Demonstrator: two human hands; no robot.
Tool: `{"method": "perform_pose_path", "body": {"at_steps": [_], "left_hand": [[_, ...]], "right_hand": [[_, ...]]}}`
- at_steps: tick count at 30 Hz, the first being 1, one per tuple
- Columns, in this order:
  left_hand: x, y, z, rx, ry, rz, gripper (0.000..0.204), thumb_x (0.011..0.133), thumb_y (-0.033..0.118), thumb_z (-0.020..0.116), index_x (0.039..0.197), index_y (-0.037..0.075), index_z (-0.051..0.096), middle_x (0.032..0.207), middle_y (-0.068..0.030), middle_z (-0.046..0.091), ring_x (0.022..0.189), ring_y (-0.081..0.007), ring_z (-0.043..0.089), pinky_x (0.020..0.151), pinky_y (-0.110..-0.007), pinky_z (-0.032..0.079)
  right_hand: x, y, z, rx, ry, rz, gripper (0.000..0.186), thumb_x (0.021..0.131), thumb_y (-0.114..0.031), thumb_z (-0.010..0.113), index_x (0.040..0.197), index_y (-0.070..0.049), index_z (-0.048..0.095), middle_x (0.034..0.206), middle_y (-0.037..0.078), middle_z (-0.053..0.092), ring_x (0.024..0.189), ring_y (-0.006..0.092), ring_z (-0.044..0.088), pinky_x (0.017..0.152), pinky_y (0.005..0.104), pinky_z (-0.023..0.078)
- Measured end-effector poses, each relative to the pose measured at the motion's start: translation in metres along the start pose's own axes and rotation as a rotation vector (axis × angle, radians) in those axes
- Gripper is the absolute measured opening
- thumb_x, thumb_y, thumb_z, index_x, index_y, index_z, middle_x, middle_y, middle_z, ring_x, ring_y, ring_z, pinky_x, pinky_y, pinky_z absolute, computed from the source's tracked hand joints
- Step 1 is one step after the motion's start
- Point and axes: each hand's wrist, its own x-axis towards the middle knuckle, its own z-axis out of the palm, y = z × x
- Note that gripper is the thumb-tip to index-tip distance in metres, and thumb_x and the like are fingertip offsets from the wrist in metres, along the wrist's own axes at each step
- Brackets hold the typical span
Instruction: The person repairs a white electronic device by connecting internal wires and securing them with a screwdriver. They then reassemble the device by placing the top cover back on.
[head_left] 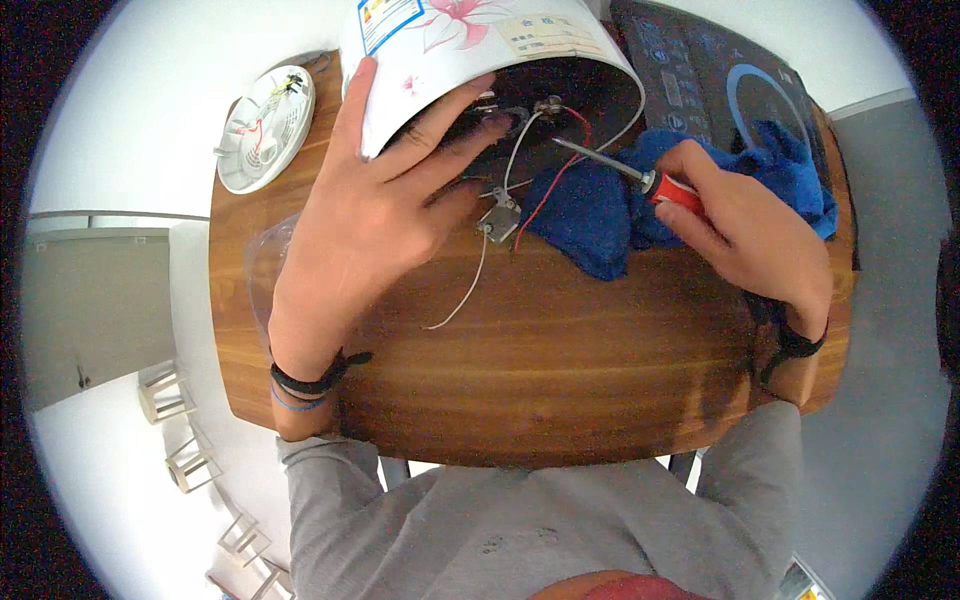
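Note:
A white appliance housing with pink flowers (440, 50), like a rice cooker's body, lies on its side with its open end toward me. My left hand (385, 200) grips its left rim, thumb on the outer wall and spread fingers reaching into the opening. My right hand (745, 220) holds a screwdriver (680, 195) by its red handle, the metal tip pointing left toward the opening. Red and white wires run out of the housing. A small metal bracket (500, 218) hangs at the opening, a loose white wire (475, 285) trailing from it. The housing's deeper inside is dark.
A blue cloth (590, 225) is bunched beside the opening and under my right hand. Behind it lies a black induction cooktop (690, 85). A white round cover (285, 150) with small parts on it stands at the left of the wooden table (560, 360); a clear plastic bag (262, 265) lies nearer.

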Motion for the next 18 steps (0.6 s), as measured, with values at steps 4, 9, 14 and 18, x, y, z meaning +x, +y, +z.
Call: {"method": "perform_pose_path", "body": {"at_steps": [4,9,14,18], "left_hand": [[0.005,0.002,0.009,0.029,0.064,-0.025,0.008,0.084,0.017,0.082,0.09,0.016,0.086,0.147,0.0028,0.076,0.157,-0.0267,0.055,0.131,-0.076,0.033],[0.012,0.02,0.02,0.089,0.156,-0.075,0.006,0.085,0.016,0.08,0.088,0.015,0.085,0.144,-0.0011,0.077,0.153,-0.0294,0.058,0.129,-0.077,0.035],[0.014,0.026,0.016,0.176,0.029,-0.078,0.02,0.093,0.019,0.073,0.108,0.02,0.086,0.155,0.0003,0.071,0.163,-0.0357,0.047,0.131,-0.076,0.033],[0.011,0.028,0.012,0.148,0.019,-0.083,0.018,0.091,0.019,0.073,0.104,0.019,0.086,0.155,0.0,0.071,0.163,-0.0351,0.046,0.131,-0.076,0.032]], "right_hand": [[-0.005,-0.001,0.002,0.02,0.104,0.014,0.033,0.112,-0.028,0.068,0.133,-0.007,0.052,0.097,0.027,0.074,0.095,0.0509,0.075,0.078,0.0566,0.057],[-0.009,-0.018,0.002,0.081,0.201,0.071,0.038,0.105,-0.012,0.077,0.134,-0.006,0.054,0.105,0.022,0.071,0.099,0.0446,0.074,0.084,0.0465,0.057],[-0.01,-0.027,0.001,-0.085,0.45,-0.197,0.034,0.097,-0.003,0.081,0.126,-0.006,0.064,0.115,0.017,0.069,0.103,0.0392,0.073,0.085,0.0434,0.058],[-0.012,-0.028,-0.001,-0.201,0.594,-0.342,0.027,0.092,-0.002,0.085,0.114,-0.005,0.072,0.118,0.012,0.07,0.104,0.0348,0.074,0.082,0.0391,0.06]]}}
